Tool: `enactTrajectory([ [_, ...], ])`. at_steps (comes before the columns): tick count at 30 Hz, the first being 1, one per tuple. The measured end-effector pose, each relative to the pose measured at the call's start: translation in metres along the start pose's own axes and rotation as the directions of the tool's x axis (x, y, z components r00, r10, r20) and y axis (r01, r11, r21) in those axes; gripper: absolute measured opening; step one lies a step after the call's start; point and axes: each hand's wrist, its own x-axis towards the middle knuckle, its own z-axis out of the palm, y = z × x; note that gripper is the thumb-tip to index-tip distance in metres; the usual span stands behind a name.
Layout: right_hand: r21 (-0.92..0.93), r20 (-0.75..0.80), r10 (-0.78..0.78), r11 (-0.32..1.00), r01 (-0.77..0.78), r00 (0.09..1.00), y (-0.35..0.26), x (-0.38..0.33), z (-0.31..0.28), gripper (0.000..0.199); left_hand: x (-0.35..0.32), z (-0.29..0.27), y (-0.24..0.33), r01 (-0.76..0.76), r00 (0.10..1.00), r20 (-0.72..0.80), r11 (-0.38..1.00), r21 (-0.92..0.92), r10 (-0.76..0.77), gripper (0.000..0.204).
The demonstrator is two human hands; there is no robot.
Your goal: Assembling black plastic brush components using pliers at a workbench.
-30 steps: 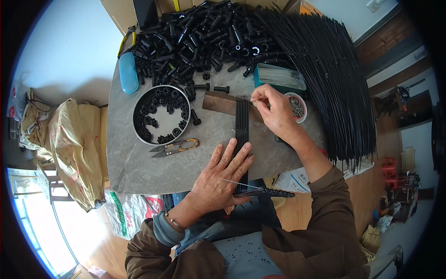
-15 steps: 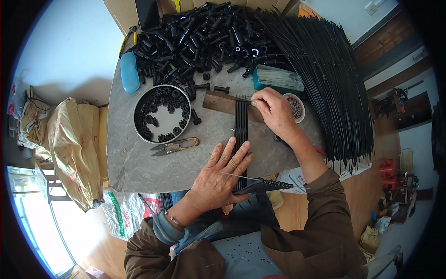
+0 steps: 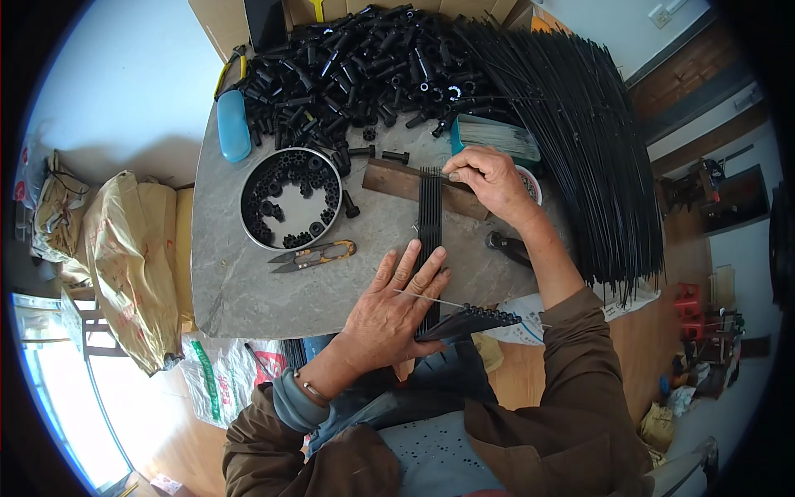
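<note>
A row of thin black rods lies side by side, its far ends resting across a brown metal bar. My left hand is laid flat over the near part of the rods, fingers stretched and spread. By its thumb a dark piece with a row of black knobs sticks out to the right at the table's near edge. One thin pale needle-like rod crosses there. At the rods' far tips my right hand has thumb and forefinger pinched together; whatever is between them is too small to make out.
A round tin of small black parts and thread snips lie left. Black tubular parts heap at the back. Right are a teal box of thin rods, a bowl and a large bundle of black rods.
My right hand has shifted slightly left and up at the rod tips, still pinched. A black handle by my right forearm shows more now. My left hand stays flat in place.
</note>
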Motion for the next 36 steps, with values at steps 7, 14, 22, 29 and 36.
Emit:
enactTrajectory([
  [7, 0.051, -0.047, 0.104, 0.994, -0.101, 0.993, -0.004, -0.003, 0.007, 0.009, 0.005, 0.001, -0.002, -0.041, 0.999, 0.003, 0.999, 0.012, 0.041, 0.095],
  [14, -0.415, -0.134, -0.077, 0.91, 0.014, 0.988, -0.012, -0.016, -0.008, 0.011, 0.004, 0.001, -0.002, -0.034, 0.999, -0.004, 0.999, 0.009, 0.034, 0.094],
  [22, -0.371, -0.188, -0.18, 0.923, 0.1, 0.966, -0.011, 0.003, -0.002, 0.006, 0.006, 0.001, 0.0, -0.038, 0.999, -0.012, 0.999, 0.028, 0.039, 0.091],
  [29, -0.438, -0.17, 0.211, 0.859, -0.266, 0.963, 0.033, 0.015, -0.042, 0.011, 0.0, 0.0, 0.004, -0.065, 0.998, 0.012, 0.998, 0.013, 0.065, 0.087],
  [36, -0.509, -0.185, 0.112, 0.839, -0.192, 0.976, 0.034, 0.02, -0.045, 0.012, -0.001, -0.001, 0.004, -0.1, 0.995, 0.011, 0.995, 0.015, 0.1, 0.088],
])
